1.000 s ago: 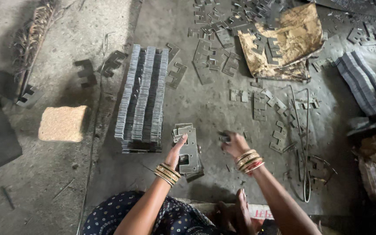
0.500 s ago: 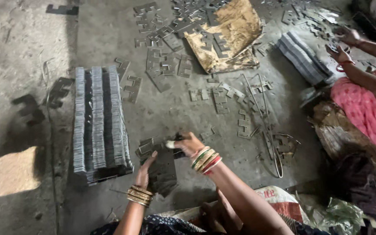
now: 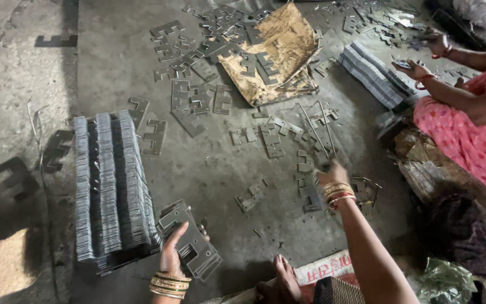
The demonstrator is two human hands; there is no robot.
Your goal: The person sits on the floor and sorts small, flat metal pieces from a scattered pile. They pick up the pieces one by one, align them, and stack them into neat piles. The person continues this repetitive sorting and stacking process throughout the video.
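Down on the grey concrete floor (image 3: 226, 186), the left hand (image 3: 172, 256) grips a small stack of flat notched metal plates (image 3: 192, 245), fingers curled around its near edge, just beside a large block of stacked plates (image 3: 111, 186) standing in neat rows. Farther right, the right hand (image 3: 333, 173), with bangles on the wrist, reaches among loose plates (image 3: 305, 169) scattered on the floor; its fingers are blurred, so whether it holds one cannot be told. More loose plates lie strewn toward the top, around a torn piece of brown cardboard (image 3: 279, 50). At the right edge sits another person in a pink garment (image 3: 468, 141), whose hands (image 3: 414, 70) hold small pieces near a second row of stacked plates (image 3: 372, 73). A bare foot (image 3: 285, 276) shows at the bottom.
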